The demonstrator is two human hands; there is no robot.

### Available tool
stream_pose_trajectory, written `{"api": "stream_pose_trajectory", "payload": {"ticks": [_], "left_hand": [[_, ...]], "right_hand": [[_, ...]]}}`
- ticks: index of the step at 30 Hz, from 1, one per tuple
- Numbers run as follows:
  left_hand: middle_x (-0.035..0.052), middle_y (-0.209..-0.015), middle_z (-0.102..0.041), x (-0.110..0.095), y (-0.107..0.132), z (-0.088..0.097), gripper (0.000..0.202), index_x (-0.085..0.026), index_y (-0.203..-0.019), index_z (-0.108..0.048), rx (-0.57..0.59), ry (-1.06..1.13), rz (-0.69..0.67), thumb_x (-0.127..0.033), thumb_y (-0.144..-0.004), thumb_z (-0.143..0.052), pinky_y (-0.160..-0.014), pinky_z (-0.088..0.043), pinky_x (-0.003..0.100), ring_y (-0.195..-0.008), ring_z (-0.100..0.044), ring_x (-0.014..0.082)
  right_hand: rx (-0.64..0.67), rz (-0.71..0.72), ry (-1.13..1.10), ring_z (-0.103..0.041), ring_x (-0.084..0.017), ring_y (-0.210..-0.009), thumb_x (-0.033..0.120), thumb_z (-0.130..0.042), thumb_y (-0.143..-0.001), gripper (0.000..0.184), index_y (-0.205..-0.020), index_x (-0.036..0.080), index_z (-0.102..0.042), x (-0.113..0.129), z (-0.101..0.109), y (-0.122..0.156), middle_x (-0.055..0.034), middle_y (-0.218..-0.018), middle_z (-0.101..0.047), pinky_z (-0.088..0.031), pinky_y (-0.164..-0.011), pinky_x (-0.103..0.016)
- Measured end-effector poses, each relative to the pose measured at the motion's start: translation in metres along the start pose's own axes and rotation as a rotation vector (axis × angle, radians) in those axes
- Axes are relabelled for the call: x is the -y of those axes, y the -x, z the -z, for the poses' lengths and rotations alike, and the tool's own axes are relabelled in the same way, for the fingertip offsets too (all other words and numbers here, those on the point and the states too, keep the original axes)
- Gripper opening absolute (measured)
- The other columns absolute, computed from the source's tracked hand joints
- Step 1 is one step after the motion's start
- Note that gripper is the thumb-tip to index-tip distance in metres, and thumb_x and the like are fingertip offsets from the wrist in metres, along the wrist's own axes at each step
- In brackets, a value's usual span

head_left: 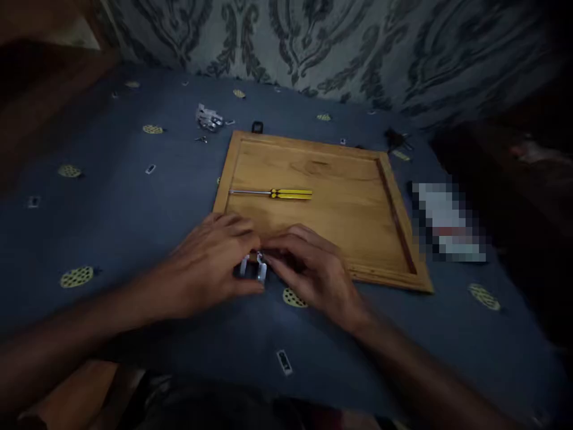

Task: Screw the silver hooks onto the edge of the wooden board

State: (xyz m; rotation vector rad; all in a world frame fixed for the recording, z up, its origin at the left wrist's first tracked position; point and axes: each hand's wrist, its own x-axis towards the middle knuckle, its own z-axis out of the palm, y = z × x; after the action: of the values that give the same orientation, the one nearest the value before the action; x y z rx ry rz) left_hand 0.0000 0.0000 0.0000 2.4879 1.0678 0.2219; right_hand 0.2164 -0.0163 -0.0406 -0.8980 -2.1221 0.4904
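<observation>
My left hand [208, 266] grasps a small, shiny, silver-coloured metal fitting [262, 272], with my fingers bent over its far end and my thumb stretched along its near side. The fitting sits at the near edge of the panel, toward its left corner, in the gap between my two hands. Two pale, narrow arms of it show, standing apart with a dark space between them; the right one is broader, bent partway along, and catches a bright glint at its lower end. My fingers hide the rest. My right hand [320, 272] brings its bunched fingertips right up to the fitting's far end, though in this dim, slightly blurred light I cannot tell whether they pinch it or merely rest close.

Just beyond my hands lies a rectangular, honey-brown wooden panel [344, 206] with a raised border, its grain and a dark knot visible. On it rests a screwdriver with a yellow, black-striped handle and a thin metal shaft [292, 194], the tip pointing left. Past the panel's far left corner is a cluster of shiny silver-coloured metal pieces [208, 118]. Everything lies on a dark blue cloth printed with yellow spotted shapes [147, 221].
</observation>
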Motion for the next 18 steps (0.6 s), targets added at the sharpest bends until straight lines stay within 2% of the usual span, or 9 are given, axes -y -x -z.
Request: {"api": "stream_pose_trajectory", "payload": {"ticks": [5, 10, 12, 16, 18], "left_hand": [[0.0035, -0.103, -0.068, 0.0029, -0.0004, -0.0015, 0.033, -0.019, -0.093, -0.066, -0.023, 0.008, -0.021, -0.042, -0.082, -0.087, -0.093, -0.046, 0.045, -0.106, -0.062, 0.0279], [0.0037, -0.109, -0.069, 0.0013, -0.0013, 0.0013, 0.033, -0.019, -0.099, -0.067, 0.006, 0.026, 0.002, -0.04, -0.084, -0.086, -0.094, -0.045, 0.044, -0.11, -0.062, 0.0284], [0.0037, -0.108, -0.069, 0.0011, -0.0017, 0.002, 0.032, -0.019, -0.099, -0.067, 0.014, 0.027, 0.009, -0.04, -0.084, -0.086, -0.094, -0.045, 0.044, -0.11, -0.062, 0.0285], [0.0034, -0.105, -0.068, 0.0014, -0.0022, 0.0022, 0.032, -0.019, -0.096, -0.067, 0.015, 0.027, 0.008, -0.041, -0.083, -0.086, -0.092, -0.045, 0.043, -0.107, -0.062, 0.0282], [0.0034, -0.105, -0.068, 0.0014, -0.0024, 0.002, 0.032, -0.019, -0.096, -0.068, 0.016, 0.028, 0.009, -0.041, -0.083, -0.086, -0.092, -0.045, 0.043, -0.107, -0.062, 0.0283]], "right_hand": [[-0.071, -0.075, -0.093, -0.065, -0.012, -0.069, 0.019, -0.075, -0.093, 0.011, -0.104, 0.019, -0.073, -0.0031, 0.0032, -0.0024, -0.0027, -0.087, -0.073, -0.05, -0.056, -0.023], [-0.126, -0.216, -0.161, -0.067, -0.012, -0.068, 0.017, -0.07, -0.094, 0.006, -0.098, 0.017, -0.074, -0.0005, 0.0049, -0.0031, -0.0012, -0.08, -0.07, -0.053, -0.057, -0.022], [-0.114, -0.191, -0.136, -0.067, -0.013, -0.069, 0.017, -0.07, -0.094, 0.008, -0.1, 0.018, -0.075, -0.0007, 0.0053, -0.0023, -0.0019, -0.082, -0.071, -0.054, -0.059, -0.023], [-0.056, -0.038, -0.072, -0.073, -0.017, -0.086, 0.018, -0.069, -0.097, 0.013, -0.108, 0.018, -0.077, -0.0037, 0.0035, -0.0006, -0.0066, -0.095, -0.076, -0.06, -0.074, -0.028], [-0.031, 0.002, -0.03, -0.073, -0.018, -0.088, 0.019, -0.068, -0.099, 0.014, -0.108, 0.019, -0.077, -0.0056, 0.0011, 0.0, -0.0076, -0.096, -0.076, -0.06, -0.076, -0.03]]}}
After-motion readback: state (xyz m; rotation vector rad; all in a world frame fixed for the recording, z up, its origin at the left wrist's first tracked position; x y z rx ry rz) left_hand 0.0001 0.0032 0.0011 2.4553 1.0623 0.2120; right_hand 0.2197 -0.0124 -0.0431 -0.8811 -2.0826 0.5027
